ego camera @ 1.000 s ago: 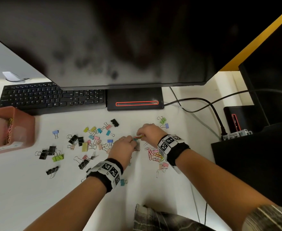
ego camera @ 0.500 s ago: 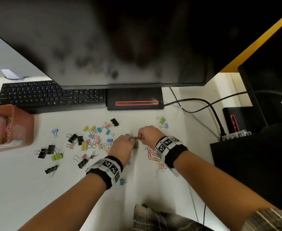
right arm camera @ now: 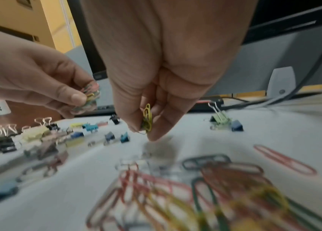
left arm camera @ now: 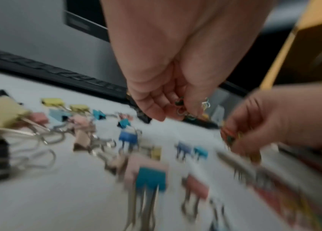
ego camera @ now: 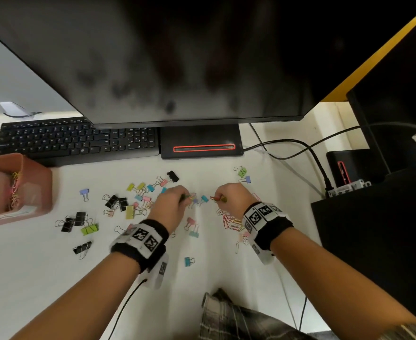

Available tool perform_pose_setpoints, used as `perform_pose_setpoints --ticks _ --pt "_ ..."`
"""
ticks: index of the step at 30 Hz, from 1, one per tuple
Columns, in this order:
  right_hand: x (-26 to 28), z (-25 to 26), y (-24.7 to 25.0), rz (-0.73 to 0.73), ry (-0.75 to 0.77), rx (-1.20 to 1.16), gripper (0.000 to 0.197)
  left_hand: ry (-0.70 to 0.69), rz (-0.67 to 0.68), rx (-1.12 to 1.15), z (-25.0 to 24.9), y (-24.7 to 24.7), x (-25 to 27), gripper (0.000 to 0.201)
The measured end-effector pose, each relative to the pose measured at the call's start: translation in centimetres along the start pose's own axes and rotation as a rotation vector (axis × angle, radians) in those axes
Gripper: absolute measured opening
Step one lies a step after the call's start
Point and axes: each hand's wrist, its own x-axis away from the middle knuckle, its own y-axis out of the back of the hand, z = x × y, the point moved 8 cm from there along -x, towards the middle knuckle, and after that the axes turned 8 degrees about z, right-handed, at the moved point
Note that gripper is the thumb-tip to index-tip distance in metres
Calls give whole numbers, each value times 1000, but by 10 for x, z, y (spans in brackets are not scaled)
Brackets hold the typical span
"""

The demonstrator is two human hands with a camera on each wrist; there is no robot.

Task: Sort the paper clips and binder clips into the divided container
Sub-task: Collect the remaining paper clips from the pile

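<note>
Where they met a moment ago, the left hand (ego camera: pixel 170 204) and right hand (ego camera: pixel 234 196) now sit apart, each pinching thin, colourful paper clips (right arm camera: pixel 147 120).

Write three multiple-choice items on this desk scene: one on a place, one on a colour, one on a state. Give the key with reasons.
1. Where is the container?
A. far left of the desk
B. beside the right hand
C. on the keyboard

2. What colour is the binder clip beside the black ones at left?
A. red
B. lime green
C. white

3. What is the right hand doing?
A. lying flat
B. pinching paper clips
C. typing

Key: A, it sits left of the scattered clips; B, its body is lime green; B, yellow clips show between its fingertips.
</note>
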Motion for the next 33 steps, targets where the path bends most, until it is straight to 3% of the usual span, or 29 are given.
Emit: perform_pose_setpoints --ticks 5,14,16,19,23,27,33 --pt "6 77 16 -96 133 -34 20 34 -127 204 45 86 47 8" --pt "-47 343 10 -163 431 -64 15 321 -433 106 219 257 134 16" --pt "-63 390 3 -173 446 -99 14 371 -442 108 245 275 133 19" --pt "-94 430 -13 -156 375 -75 17 445 -344 137 272 277 118 19" --pt "-118 427 -30 -141 295 -201 33 407 -147 84 282 262 100 26" --pt "-99 393 -22 -174 359 -363 28 253 -201 252 263 259 109 35" --pt "-42 268 -22 -221 222 -268 14 25 -78 244 211 208 120 15"
